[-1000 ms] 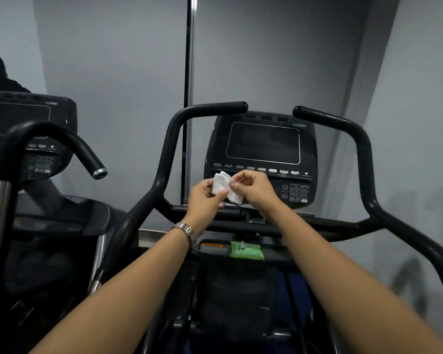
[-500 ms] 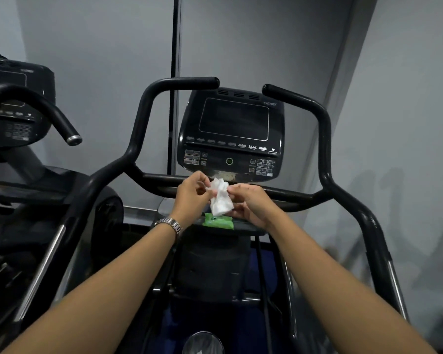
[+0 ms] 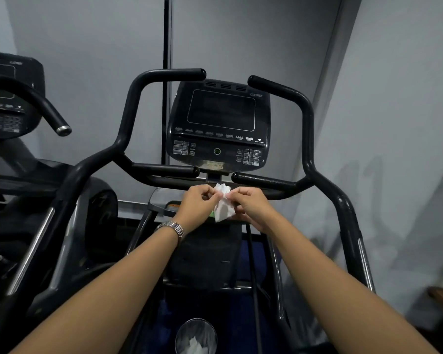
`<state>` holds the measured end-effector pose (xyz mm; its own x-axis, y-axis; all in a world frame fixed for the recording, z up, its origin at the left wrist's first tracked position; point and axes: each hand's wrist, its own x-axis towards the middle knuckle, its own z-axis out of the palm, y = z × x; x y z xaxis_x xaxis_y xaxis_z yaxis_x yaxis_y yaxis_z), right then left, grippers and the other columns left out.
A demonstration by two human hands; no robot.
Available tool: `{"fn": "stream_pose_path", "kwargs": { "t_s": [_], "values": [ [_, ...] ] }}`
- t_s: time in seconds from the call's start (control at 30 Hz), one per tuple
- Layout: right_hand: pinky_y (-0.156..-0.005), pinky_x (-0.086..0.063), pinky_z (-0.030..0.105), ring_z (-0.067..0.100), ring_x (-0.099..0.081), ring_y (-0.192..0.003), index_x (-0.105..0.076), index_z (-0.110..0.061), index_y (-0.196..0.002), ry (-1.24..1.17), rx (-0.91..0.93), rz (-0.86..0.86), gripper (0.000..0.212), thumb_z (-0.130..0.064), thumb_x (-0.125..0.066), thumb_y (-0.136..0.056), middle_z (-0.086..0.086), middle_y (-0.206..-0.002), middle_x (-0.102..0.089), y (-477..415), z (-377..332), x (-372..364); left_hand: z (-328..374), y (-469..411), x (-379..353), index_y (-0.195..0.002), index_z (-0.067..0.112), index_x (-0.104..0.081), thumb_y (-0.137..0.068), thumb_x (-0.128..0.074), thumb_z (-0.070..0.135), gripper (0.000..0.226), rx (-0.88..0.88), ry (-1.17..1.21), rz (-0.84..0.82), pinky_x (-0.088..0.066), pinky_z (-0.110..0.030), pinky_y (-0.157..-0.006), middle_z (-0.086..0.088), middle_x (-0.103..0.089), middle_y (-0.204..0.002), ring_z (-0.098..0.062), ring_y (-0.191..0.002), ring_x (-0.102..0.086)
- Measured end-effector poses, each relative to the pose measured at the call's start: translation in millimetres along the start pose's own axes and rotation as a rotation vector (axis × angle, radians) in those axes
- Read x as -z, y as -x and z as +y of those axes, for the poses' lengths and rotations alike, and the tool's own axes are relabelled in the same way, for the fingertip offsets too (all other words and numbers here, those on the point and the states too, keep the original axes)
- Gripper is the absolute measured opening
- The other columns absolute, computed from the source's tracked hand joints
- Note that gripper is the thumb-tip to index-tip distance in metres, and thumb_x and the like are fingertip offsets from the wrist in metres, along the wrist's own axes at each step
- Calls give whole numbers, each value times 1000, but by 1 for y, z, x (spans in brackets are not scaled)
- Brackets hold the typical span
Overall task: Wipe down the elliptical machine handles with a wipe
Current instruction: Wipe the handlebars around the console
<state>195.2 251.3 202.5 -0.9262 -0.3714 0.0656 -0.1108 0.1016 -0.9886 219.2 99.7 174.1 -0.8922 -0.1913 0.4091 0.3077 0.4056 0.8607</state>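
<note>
Wipe point(image 3: 223, 204), white and crumpled, hangs between both hands just below the console point(image 3: 220, 123), in front of the lower crossbar. The left hand point(image 3: 197, 203) pinches its upper edge with the fingertips and the right hand point(image 3: 251, 203) pinches the same edge from the other side, so each grip is closed on the cloth. It looks thin, limp and very light, probably damp. It should fold round a tube easily, but could bunch or tear if tugged. I judge it is best spread across a palm and wrapped around a bar. The left handle point(image 3: 128, 111) and right handle point(image 3: 308, 118) stand apart from it, not yet wiped.
</note>
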Motion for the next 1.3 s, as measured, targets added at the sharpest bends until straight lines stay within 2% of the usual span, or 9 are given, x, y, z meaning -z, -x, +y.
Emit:
{"fn": "stream_pose_path", "kwargs": {
  "t_s": [0.2,0.4,0.57,0.67,0.73,0.87,1.0,1.17,1.3],
  "values": [
    [-83,-55,43,24,-64,-84,-65,-4,-82,-4,16,0,12,-5,-57,-91,12,-86,-66,4,-2,12,11,-3,-9,-77,8,-71,-72,-78,37,30,72,90,-31,-56,-44,-82,-10,-73,-80,-26,-83,-69],
    [-58,-50,25,11,-60,-60,-66,-3,-81,-86,15,36,9,-4,-60,-89,5,-70,-65,7,-1,18,22,-4,-16,-70,10,-73,-80,-70,14,11,122,129,29,-57,-44,-81,-7,-72,-82,-24,-86,-69],
    [-59,-51,33,12,-53,-52,-61,-4,-76,-181,-19,152,13,-2,-55,-88,9,-69,-56,5,5,23,27,5,-24,-71,6,-67,-87,-59,6,18,254,298,108,-59,-35,-75,-13,-68,-82,-21,-81,-64],
    [-50,-50,29,8,-51,-43,-54,-9,-74,-279,-51,164,19,-4,-49,-92,5,-65,-53,5,3,22,31,7,-22,-76,4,-61,-91,-53,5,18,356,457,118,-58,-29,-69,-12,-62,-81,-18,-75,-61],
    [-50,-51,30,10,-55,-48,-55,-8,-80,-303,-51,134,18,-8,-48,-96,6,-69,-54,3,2,21,32,5,-20,-79,2,-58,-93,-50,4,16,421,545,112,-58,-28,-65,-11,-58,-75,-18,-68,-59],
    [-63,-58,32,23,-65,-78,-61,1,-99,-290,-37,61,13,-9,-53,-96,14,-92,-65,-4,2,18,34,-2,-19,-95,-3,-57,-95,-44,2,13,520,712,119,-56,-25,-54,-11,-62,-75,-19,-64,-63],
    [-72,-60,33,24,-68,-85,-63,3,-102,-196,49,41,18,4,-65,-84,15,-97,-68,-13,0,18,32,-13,-16,-90,-4,-57,-94,-40,-2,18,533,772,95,-56,-27,-58,-16,-65,-80,-23,-69,-65],
    [-55,-56,27,27,-66,-86,-61,-1,-95,-140,35,189,23,15,-62,-78,17,-98,-65,-38,-7,16,24,-39,-14,-87,-3,-55,-93,-39,-6,17,577,888,106,-55,-33,-63,-18,-62,-82,-27,-74,-62],
    [-49,-52,27,27,-60,-79,-58,-3,-93,-192,-31,215,25,16,-53,-78,18,-98,-60,-61,-11,18,15,-58,-17,-86,-4,-53,-94,-38,-6,17,672,993,122,-55,-27,-44,-18,-60,-80,-25,-70,-59]
  ]
}}
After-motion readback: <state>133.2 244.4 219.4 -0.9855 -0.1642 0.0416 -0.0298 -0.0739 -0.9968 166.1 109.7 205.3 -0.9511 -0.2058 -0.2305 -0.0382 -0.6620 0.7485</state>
